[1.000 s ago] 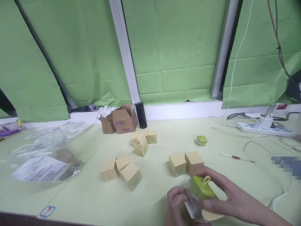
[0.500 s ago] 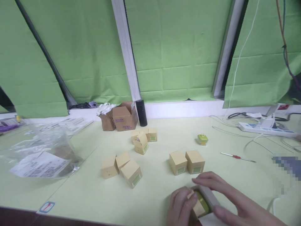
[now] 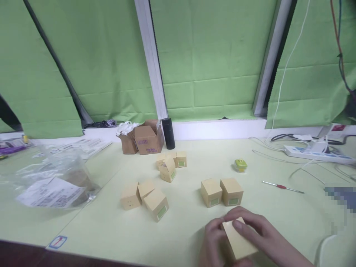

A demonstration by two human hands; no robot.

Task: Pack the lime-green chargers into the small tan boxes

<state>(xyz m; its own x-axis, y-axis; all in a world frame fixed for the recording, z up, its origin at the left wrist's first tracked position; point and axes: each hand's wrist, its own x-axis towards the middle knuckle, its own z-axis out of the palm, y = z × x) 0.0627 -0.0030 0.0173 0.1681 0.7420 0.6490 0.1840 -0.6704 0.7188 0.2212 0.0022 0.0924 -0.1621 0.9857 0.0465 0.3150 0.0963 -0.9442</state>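
While the left hand curls around one side of a small pale box, the right hand grips it from the other, thumb flat on its top face. Whether the held box touches the desk cannot be told. Just beyond the hands, two matching boxes sit side by side; farther past them stands a green-lidded container. To the hands' right lies a red-handled screwdriver; well to their left, three more boxes lean together.
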